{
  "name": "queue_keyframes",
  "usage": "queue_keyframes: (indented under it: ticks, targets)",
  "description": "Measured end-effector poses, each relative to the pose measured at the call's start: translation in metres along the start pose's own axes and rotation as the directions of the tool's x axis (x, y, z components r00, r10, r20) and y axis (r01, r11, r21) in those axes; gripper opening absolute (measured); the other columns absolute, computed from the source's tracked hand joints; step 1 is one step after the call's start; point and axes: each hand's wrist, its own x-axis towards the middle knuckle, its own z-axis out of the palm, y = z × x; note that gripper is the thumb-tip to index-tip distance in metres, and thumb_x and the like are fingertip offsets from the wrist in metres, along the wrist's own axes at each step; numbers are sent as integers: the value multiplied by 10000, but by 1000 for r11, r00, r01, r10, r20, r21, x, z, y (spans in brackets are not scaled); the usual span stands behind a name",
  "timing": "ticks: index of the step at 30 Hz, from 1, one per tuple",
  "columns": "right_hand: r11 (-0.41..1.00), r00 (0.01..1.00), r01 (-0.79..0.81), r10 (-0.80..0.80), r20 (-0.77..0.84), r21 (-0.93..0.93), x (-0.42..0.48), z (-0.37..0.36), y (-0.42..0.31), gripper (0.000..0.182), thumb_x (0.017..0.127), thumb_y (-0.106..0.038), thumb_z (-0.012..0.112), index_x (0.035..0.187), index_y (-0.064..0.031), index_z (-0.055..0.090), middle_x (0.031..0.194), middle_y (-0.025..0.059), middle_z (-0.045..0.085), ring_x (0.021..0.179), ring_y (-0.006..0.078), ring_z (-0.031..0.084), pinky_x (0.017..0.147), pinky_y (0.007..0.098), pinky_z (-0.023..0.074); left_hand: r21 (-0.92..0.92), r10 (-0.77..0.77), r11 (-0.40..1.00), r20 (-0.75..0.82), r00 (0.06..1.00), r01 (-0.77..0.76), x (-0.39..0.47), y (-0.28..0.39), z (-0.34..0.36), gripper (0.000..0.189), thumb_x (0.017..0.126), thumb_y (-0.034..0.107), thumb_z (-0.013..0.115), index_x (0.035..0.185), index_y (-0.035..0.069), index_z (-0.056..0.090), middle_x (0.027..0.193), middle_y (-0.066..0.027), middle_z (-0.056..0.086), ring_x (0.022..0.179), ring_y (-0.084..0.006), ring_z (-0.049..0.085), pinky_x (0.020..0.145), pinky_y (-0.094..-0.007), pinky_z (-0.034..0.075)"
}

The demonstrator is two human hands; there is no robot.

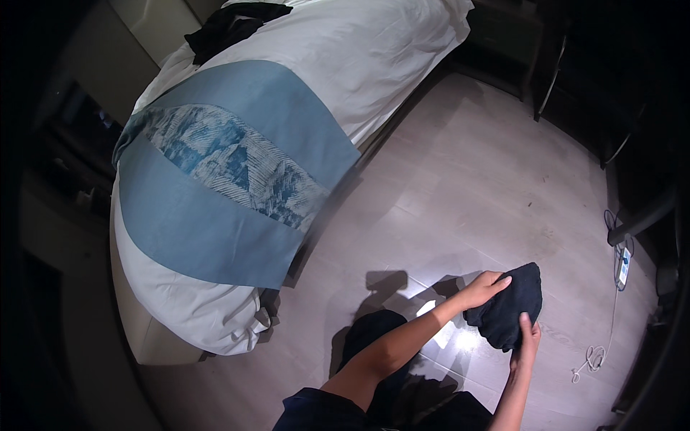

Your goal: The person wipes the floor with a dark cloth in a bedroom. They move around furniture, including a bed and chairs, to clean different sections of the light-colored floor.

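Note:
A folded black cloth (509, 307), perhaps a garment, is held between both hands above the floor. My left hand (482, 290) grips its left edge, with the thumb lying on top. On the lower right edge, my right hand (527, 339) pinches the cloth with the thumb over it. The fingers beneath the fabric are mostly hidden. What kind of garment it is, I cannot tell.
To the left stands a bed with white bedding (372, 48) and a blue patterned bed runner (226, 156). Dark clothing (232, 29) lies at its far side. On the wood-look floor (431, 188), a power strip (623, 266) and a coiled white cable (594, 358) lie at right.

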Motion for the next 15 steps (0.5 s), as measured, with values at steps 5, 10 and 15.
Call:
queue_keyframes:
  ticks: [5, 10, 15]
  targets:
    - [904, 979, -177, 120, 165, 390, -4, -3, 3, 430, 798, -219, 599, 1133, 10, 456, 1111, 129, 531, 993, 226, 545, 858, 337, 453, -199, -67, 977, 76, 995, 81, 0, 15, -17, 336, 845, 229, 560, 1017, -59, 555, 913, -31, 601, 838, -81, 528, 759, -221, 428]
    - [931, 889, -303, 199, 413, 202, -1, -1, 16, 478, 786, -235, 615, 1136, 43, 443, 1088, 141, 542, 991, 230, 548, 855, 329, 453, -168, -76, 980, 180, 981, 107, -5, 28, -25, 384, 751, 233, 678, 1002, -37, 570, 890, -33, 594, 839, -86, 522, 763, -231, 423]
    - [919, 960, -227, 155, 235, 322, 2, 3, 18, 421, 805, -242, 596, 1118, 12, 473, 1089, 121, 547, 979, 217, 549, 853, 329, 449, -106, -33, 993, 240, 970, 59, -6, 27, -26, 341, 819, 235, 598, 1025, -33, 558, 910, -21, 586, 857, -77, 500, 768, -236, 414]
